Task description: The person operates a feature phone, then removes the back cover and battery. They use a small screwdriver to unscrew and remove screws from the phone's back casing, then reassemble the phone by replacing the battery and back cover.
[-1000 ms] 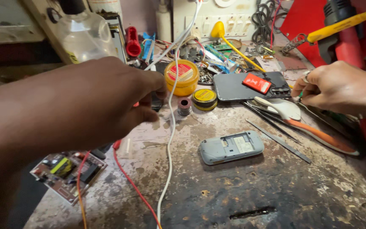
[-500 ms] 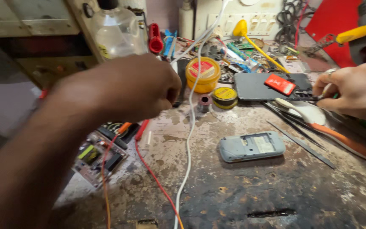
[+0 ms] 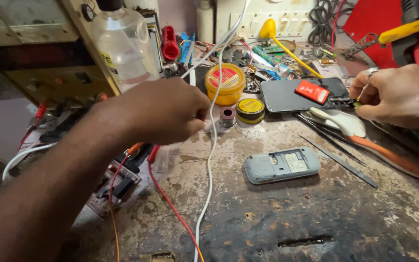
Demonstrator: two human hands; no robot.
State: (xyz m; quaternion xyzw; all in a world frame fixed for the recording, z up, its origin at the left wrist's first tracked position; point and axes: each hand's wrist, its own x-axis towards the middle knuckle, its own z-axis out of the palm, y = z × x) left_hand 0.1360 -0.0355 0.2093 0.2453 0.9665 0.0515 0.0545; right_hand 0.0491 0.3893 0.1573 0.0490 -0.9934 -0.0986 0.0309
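The worn, stained grey counter [image 3: 287, 218] carried everything, and against one second earlier the view of it had turned to the left, so more of its left edge showed. The left hand [image 3: 163, 114] had stayed over the middle of the counter, its grip curled nearly closed beside the thin white cable [image 3: 208, 170] that ran from the back edge to the front edge. I could not tell whether the fingers really pinched this cable or some small thing hidden under them.

The right hand [image 3: 398, 94] had stayed near the right edge, grip half folded, fingertips at the end of the flat dark phone panel with a red label [image 3: 297, 94]; whether it held anything was not visible.

The small grey phone body lying open-backed [image 3: 282, 165] rested as before in the middle of the counter, well apart from both hands. The round yellow tin with a red lid label [image 3: 225, 83] and the smaller flat yellow tin [image 3: 249, 110] had not moved, behind the left hand. In my judgement, both hands were holding their places, so the work went on slowly near the cable.
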